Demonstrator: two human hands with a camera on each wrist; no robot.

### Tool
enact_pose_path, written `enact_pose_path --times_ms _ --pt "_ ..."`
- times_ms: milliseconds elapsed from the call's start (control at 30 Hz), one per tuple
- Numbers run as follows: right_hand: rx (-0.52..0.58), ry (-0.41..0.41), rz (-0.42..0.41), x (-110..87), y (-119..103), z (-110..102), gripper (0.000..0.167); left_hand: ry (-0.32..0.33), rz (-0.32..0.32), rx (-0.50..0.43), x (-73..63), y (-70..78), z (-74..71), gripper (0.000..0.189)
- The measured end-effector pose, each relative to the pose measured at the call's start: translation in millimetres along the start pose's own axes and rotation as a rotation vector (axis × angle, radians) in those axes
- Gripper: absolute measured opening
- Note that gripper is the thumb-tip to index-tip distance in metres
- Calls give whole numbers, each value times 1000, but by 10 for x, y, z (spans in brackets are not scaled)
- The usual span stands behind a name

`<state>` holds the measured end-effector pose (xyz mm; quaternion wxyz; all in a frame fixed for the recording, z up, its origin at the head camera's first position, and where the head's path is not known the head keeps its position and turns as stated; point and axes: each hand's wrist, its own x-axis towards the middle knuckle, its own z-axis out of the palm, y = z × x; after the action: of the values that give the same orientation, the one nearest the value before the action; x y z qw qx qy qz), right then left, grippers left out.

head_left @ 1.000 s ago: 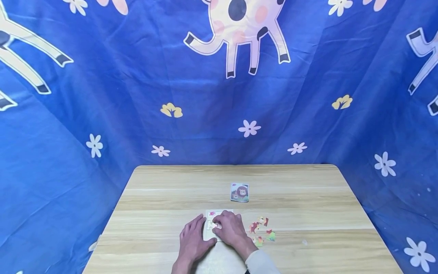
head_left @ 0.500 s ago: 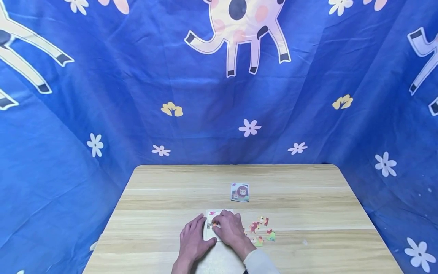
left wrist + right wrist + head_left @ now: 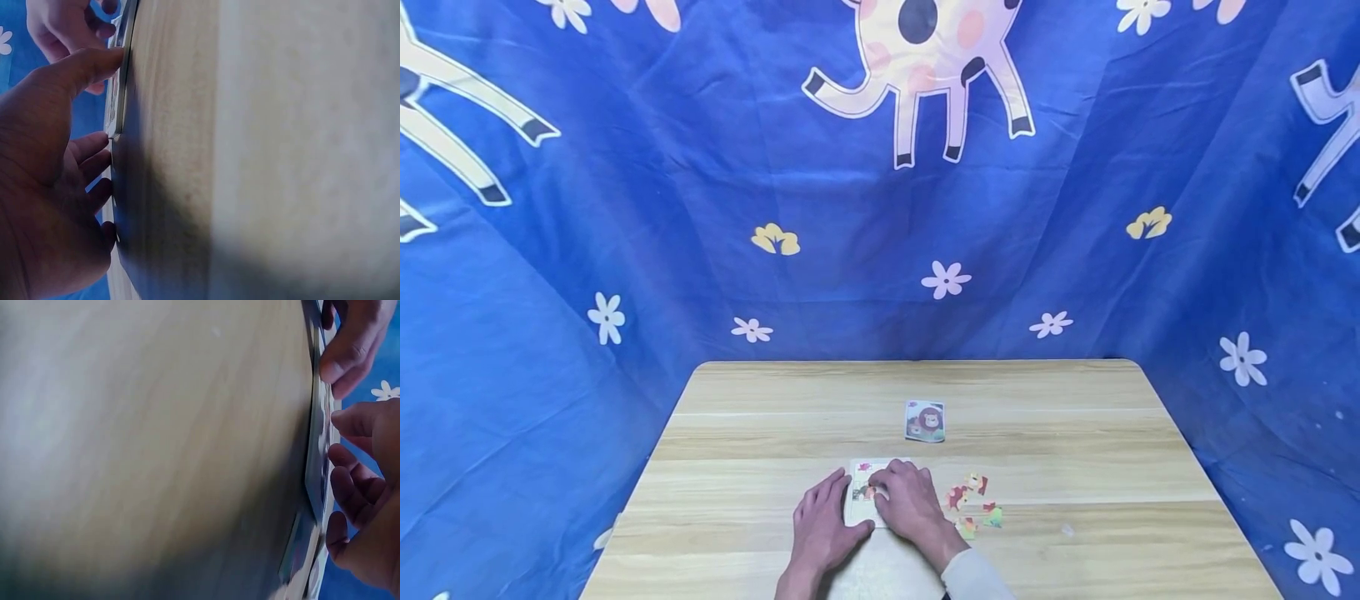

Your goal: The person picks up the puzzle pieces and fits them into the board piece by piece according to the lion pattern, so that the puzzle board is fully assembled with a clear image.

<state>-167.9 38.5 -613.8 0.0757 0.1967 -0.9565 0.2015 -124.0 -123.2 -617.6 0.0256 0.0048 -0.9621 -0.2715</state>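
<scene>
A small white puzzle board (image 3: pixel 859 518) lies flat on the table in the head view. Along its left side my left hand (image 3: pixel 823 525) rests with spread, fairly straight fingers, the thumb at its front edge. My right hand (image 3: pixel 912 504) is over the right part of the board, thumb and index finger pinching at a colourful puzzle piece (image 3: pixel 868 492). A pink-printed piece (image 3: pixel 864 467) sits in the board's upper left corner. Much of the board is hidden under the right hand. In the right wrist view that hand's other fingers (image 3: pixel 353 494) are loosely curled.
Several loose puzzle pieces (image 3: pixel 957 497) lie right of the board. Behind it is a square picture card (image 3: pixel 925 422) with a lion on it. The wooden table (image 3: pixel 737 433) ends at a blue patterned cloth (image 3: pixel 850 300).
A colourful piece now shows on the board's left part, where bare outlines showed a second ago. My right thumb and index finger have shifted slightly right. My left hand keeps its place.
</scene>
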Motion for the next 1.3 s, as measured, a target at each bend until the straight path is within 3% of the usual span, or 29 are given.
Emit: enact_pose_path --times_ms 500,1067,1300 --pt "154 -30 141 -240 384 -229 34 -42 -22 -15 23 -13 0 81" --pt "124 65 129 -442 612 -279 32 -36 -19 -38 10 11 -16 81" --pt "103 122 214 -528 709 -336 32 -33 -23 -39 15 8 -12 80"
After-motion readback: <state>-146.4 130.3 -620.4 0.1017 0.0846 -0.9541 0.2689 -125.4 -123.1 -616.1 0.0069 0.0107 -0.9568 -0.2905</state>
